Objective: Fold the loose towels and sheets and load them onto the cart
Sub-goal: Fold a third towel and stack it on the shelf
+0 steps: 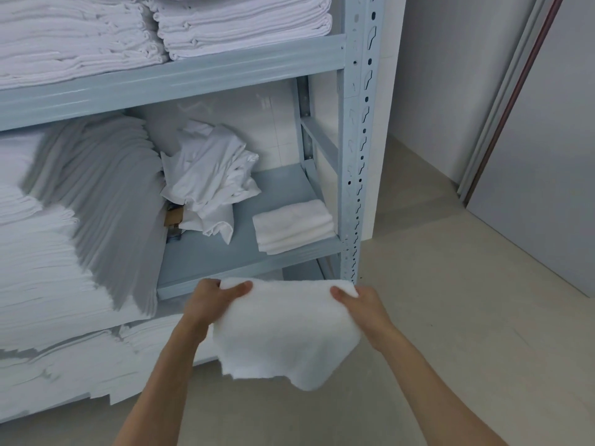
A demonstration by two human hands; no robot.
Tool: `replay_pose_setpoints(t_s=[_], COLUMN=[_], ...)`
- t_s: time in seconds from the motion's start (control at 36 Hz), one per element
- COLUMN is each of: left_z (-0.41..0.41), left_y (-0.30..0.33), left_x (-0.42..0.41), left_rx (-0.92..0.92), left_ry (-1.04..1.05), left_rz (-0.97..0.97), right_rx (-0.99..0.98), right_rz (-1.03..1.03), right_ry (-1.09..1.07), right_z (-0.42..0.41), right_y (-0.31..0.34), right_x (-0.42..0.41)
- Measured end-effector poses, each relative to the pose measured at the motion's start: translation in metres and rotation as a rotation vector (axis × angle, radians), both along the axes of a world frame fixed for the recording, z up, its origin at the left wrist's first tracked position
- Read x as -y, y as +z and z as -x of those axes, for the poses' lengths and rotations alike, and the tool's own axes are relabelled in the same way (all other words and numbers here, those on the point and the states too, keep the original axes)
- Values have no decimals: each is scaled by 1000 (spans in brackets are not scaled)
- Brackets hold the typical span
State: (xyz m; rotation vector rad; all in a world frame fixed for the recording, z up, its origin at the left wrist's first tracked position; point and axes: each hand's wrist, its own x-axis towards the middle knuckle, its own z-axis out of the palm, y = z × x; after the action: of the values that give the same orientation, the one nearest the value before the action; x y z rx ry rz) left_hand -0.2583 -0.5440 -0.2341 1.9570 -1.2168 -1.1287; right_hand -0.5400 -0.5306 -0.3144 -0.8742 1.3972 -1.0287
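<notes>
A white fluffy towel (283, 336) hangs doubled over in front of me, just below the front edge of the grey-blue middle shelf (225, 252). My left hand (212, 300) grips its upper left corner and my right hand (360, 305) grips its upper right corner, thumbs on top. On that shelf a small stack of folded white towels (293, 225) lies at the right end. Behind it to the left sits a crumpled heap of loose white sheets (209, 178).
Tall stacks of folded white linen (64, 236) fill the left of the metal rack, with more stacks (161, 30) on the shelf above. The perforated upright post (357, 156) stands at the rack's right corner. Beige floor (450, 284) spreads right, toward a grey door (547, 156).
</notes>
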Motion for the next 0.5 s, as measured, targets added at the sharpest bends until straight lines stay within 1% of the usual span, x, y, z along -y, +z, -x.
replay_pose_setpoints(t_s=[0.06,0.11,0.17,0.22,0.28,0.33,0.39,0.44,0.5], left_z=[5,7,5,3,3,5,8,11,14], left_y=[-4,-9,-10,-9,-8,-5,-2,2,6], left_x=[0,-1,-2,-3,-5,-7,-7,-8,-8], left_rx=[-68,-187,-282,-376,-425,-385,-342,-319,-287], left_ry=[60,136,155,129,113,47,-59,-154,-215], left_rz=[-29,-49,-55,-36,5,56,80,76,86], right_rx=[-58,-73,-47,-16,56,133,150,75,-60], right_rz=[4,0,-35,-40,-22,5,50,107,163], right_ry=[-93,-117,-92,-26,36,90,153,219,269], right_z=[1,4,12,22,31,37,39,38,38], right_y=[4,12,20,30,37,42,47,51,56], right_x=[8,16,24,27,30,32,33,33,35])
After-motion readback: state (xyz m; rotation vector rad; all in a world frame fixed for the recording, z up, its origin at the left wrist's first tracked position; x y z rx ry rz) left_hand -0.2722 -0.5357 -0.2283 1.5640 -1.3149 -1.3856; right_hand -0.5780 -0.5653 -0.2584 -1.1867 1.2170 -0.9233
